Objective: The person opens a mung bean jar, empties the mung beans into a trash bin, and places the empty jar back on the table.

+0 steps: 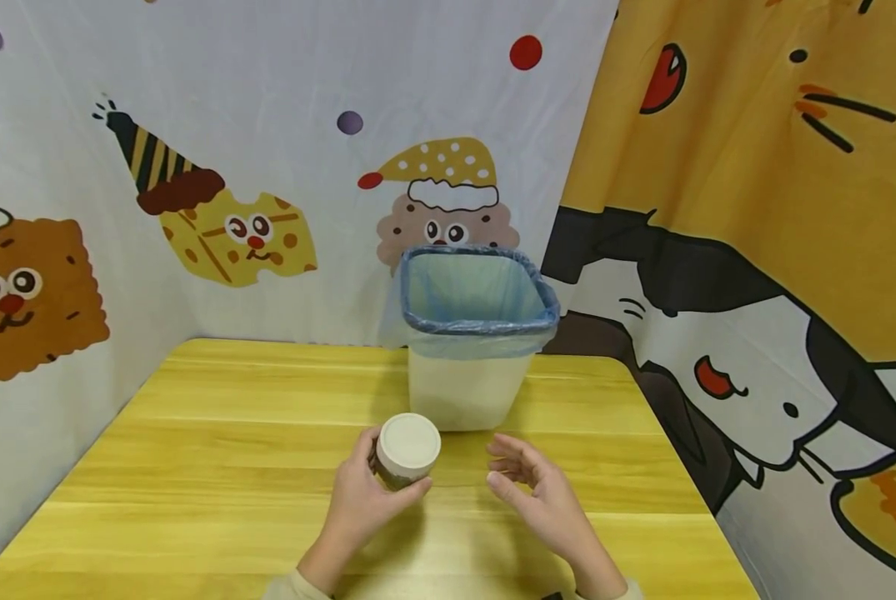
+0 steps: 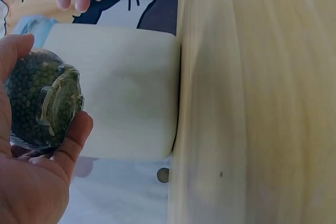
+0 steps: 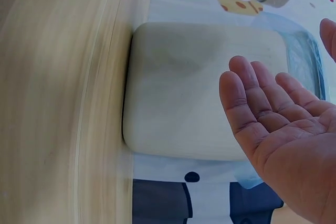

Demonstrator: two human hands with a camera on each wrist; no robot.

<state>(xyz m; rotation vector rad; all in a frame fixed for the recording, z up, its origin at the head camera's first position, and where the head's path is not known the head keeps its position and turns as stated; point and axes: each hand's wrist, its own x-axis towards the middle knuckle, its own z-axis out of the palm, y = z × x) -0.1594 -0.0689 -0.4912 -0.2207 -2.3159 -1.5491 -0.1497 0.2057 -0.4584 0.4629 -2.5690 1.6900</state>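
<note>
My left hand [image 1: 365,492] grips a clear jar [image 2: 44,98] between thumb and fingers, raised above the table. The jar has a white lid [image 1: 410,442] on top, and small dark green beans [image 2: 31,85] show through its wall. To the right of the jar my right hand [image 1: 541,500] is held up with nothing in it, its fingers [image 3: 262,93] relaxed and apart from the jar. Beyond both hands stands a whitish bin [image 1: 466,383], upright and lined with a blue plastic bag [image 1: 485,329] folded over its rim. How full the jar is cannot be fully seen.
The bin stands toward the back of a yellow wood-grain table [image 1: 230,433]. Behind the table hangs a white cloth [image 1: 267,75] printed with cartoon food, and an orange cloth [image 1: 718,150] with cartoon cats hangs at the right.
</note>
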